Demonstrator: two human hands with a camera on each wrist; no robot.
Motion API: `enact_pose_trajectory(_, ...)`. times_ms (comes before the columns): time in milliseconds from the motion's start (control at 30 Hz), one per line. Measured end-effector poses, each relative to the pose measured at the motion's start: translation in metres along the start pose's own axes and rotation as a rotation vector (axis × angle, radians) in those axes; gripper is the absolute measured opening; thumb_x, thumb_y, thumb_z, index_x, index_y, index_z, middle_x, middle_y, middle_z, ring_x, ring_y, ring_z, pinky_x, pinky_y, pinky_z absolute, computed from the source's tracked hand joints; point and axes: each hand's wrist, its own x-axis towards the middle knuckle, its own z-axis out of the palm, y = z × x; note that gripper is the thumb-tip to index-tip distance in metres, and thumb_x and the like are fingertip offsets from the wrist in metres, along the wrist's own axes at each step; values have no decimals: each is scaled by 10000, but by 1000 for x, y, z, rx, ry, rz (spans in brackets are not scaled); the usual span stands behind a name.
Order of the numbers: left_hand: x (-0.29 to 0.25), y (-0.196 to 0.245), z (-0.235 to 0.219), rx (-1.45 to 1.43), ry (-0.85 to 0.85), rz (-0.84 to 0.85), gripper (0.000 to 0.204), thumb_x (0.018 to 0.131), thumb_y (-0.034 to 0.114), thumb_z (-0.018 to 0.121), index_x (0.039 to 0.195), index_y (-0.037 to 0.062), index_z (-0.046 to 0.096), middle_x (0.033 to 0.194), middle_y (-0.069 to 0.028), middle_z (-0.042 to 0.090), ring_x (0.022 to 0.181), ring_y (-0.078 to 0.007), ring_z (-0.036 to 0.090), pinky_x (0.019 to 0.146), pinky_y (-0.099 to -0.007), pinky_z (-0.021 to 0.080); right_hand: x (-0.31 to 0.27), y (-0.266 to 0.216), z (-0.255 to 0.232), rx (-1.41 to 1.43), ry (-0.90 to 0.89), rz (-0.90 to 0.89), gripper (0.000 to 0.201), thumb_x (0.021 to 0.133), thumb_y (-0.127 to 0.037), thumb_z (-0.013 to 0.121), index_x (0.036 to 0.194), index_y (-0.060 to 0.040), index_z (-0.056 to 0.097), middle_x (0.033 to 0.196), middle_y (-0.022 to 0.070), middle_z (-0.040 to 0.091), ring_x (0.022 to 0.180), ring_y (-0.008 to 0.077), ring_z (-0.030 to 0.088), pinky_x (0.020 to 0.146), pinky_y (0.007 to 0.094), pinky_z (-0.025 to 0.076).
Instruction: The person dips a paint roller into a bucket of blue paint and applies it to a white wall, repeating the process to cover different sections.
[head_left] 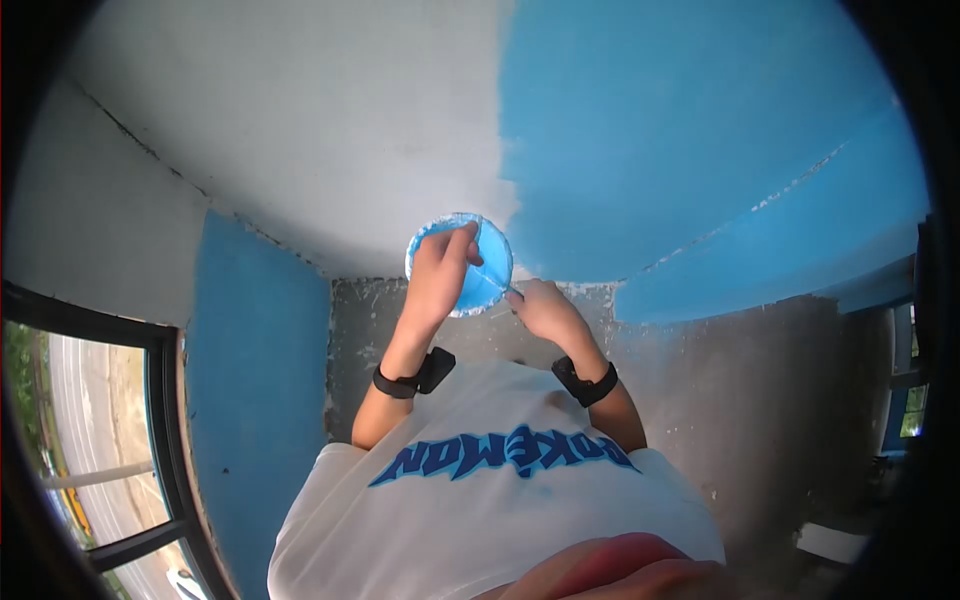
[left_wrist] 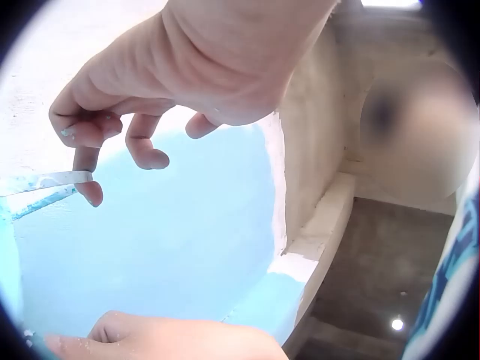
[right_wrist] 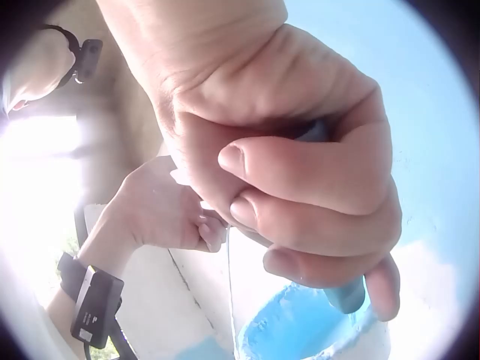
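Observation:
A round bucket (head_left: 493, 250) of light blue paint, its rim crusted with paint, hangs before my chest. My left hand (head_left: 440, 270) is over its left side. In the left wrist view, a finger of that hand hooks the bucket's thin, paint-smeared handle (left_wrist: 49, 181); the other fingers hang curled. At the bucket's right rim, my right hand (head_left: 550, 312) has its fingers wrapped around a grey-blue tool handle (right_wrist: 346, 297). The handle's end pokes out below the fist, over the bucket opening in the right wrist view. The tool's working end is hidden.
Ahead stands a wall, white on the left (head_left: 330, 130) and freshly blue on the right (head_left: 690, 130). Bare grey wall (head_left: 370, 325) shows lower down. A dark-framed window (head_left: 160, 400) is at the left, beside a blue wall strip (head_left: 255, 400).

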Motion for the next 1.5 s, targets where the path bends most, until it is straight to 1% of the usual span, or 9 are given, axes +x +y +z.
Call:
enact_pose_trajectory(100,-20,-15,-9,-67,22,-43,412,916,369,392,660,66,503,685,-99,640,652,-110,370,644,-277,318,-18,2,23,213,-151,75,466,919,-328,550,753,106,599,745,315,608,745,471,604,697,472,482)
enact_pose_trajectory(400,-15,-55,-16,-127,30,-182,452,882,456,384,647,82,478,713,-133,647,635,-112,276,654,-272,272,-27,31,40,621,-284,263,478,908,-356,573,719,83,593,600,110,588,499,159,540,457,329,419)
enact_pose_trajectory(467,-15,-62,-19,-108,79,-208,437,906,418,384,671,75,517,697,-151,651,644,-130,461,639,-281,331,-30,42,44,710,-330,295,487,898,-377,593,719,75,604,569,70,550,436,95,457,378,281,334)
enact_pose_trajectory(667,-14,-71,-19,-83,111,-204,434,910,420,391,680,66,492,665,-63,558,740,-190,610,656,-299,343,-45,50,41,724,-326,265,398,911,-348,598,743,12,590,544,-9,454,425,55,364,381,233,258)
enact_pose_trajectory(900,-11,-80,-13,-131,143,-288,422,903,403,414,654,68,474,647,-51,507,782,-206,637,661,-303,351,-75,65,44,426,-136,11,359,889,-304,625,734,14,565,544,32,450,472,111,418,460,284,339)
enact_pose_trajectory(967,-12,-76,-12,-102,142,-294,414,895,387,426,630,71,463,625,-51,494,773,-201,635,651,-303,352,-84,61,43,385,-72,19,320,872,-258,632,803,48,565,594,160,510,513,239,497,535,364,404)
enact_pose_trajectory(1100,-12,-72,-10,-99,151,-305,402,890,373,434,613,83,453,606,-43,478,758,-194,633,637,-302,348,-100,73,58,476,-96,16,264,892,-229,620,877,17,524,574,83,458,508,140,461,495,327,368)
enact_pose_trajectory(1167,-7,-78,-10,-159,126,-322,372,865,409,458,675,89,474,718,-163,650,625,-100,339,613,-260,296,-103,65,50,572,-240,188,255,888,-206,619,938,14,499,597,122,471,522,203,499,520,355,387)
enact_pose_trajectory(1500,-17,-67,-13,-236,115,-272,354,859,399,468,664,103,451,626,-60,524,720,-145,535,652,-274,277,-120,68,76,390,139,-21,211,854,-134,628,918,14,493,670,176,517,600,339,526,567,381,412)
